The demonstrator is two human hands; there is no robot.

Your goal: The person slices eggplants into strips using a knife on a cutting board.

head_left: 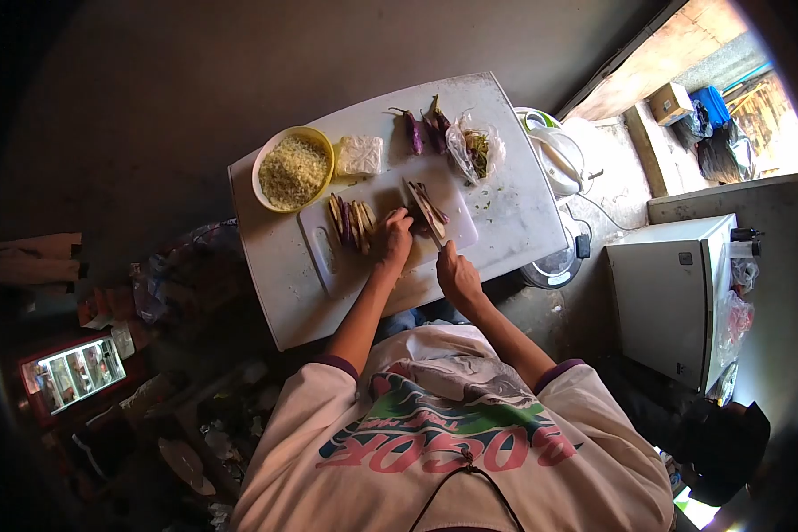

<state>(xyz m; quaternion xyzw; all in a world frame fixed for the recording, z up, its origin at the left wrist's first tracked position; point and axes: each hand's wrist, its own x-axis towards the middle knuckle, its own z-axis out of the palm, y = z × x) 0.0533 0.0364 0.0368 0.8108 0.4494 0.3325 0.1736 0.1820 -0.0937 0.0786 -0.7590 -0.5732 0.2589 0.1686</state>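
My right hand (458,277) is wrapped round the handle of a knife (423,213), its blade slanting away over the white cutting board (328,273). Cut strips of eggplant (438,211) lie against the right side of the blade. My left hand (394,236) rests on the board left of the knife, fingers curled; what lies under them is hidden. Beside that hand, to its left, is a row of purple and pale eggplant strips (346,222). Whole purple eggplants (413,133) lie at the table's far side.
On the white table (279,301) stand a yellow-rimmed bowl (330,174) of pale shredded or grainy food, a white wrapped block (360,155) and a clear plastic bag (464,158) with greens. A rice cooker (554,269) and a white chest-like appliance (656,293) are at the right.
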